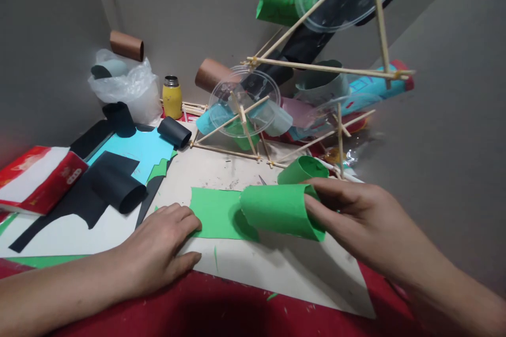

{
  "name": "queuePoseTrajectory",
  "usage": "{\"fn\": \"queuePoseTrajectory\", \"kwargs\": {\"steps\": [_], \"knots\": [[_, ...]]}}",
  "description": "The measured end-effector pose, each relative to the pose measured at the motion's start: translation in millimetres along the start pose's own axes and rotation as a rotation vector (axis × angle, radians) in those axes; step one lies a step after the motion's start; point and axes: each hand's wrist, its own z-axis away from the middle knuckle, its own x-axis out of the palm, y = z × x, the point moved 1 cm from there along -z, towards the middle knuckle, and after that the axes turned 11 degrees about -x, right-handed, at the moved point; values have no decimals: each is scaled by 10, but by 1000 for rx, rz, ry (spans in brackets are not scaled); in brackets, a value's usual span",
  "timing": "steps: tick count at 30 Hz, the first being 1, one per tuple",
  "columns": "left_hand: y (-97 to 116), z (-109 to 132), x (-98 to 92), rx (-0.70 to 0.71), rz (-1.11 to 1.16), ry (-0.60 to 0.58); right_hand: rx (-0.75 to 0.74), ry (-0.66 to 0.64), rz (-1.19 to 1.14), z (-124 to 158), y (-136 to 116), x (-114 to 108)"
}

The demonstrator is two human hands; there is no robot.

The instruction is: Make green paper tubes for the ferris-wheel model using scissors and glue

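My right hand [359,216] grips a green paper tube [276,210] at its open right end, with the thumb inside the rim. The tube lies over the right part of a flat green paper strip [215,216] and casts a shadow on it. At the strip's left edge my left hand [168,239] rests palm down, fingertips touching the paper and thumb apart. Under both is a large off-white sheet [312,279]. Just behind the held tube lies another green tube [302,168].
Stick frames [225,151] with clear plastic lids [245,100] and coloured paper tubes stand behind. At left are black paper [75,195], blue paper [130,150] and a red-and-white packet [41,179]. A yellow bottle [172,97] stands beside a plastic bag [128,92].
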Motion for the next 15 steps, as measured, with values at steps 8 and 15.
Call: {"fn": "queuePoseTrajectory", "kwargs": {"steps": [8, 15], "knots": [[-188, -179, -219, -78, 361, 156, -12, -291, -75, -361, -76, 281], [-68, -311, -511, -29, 599, 370, 104, -450, -113, -584, -119, 464]]}}
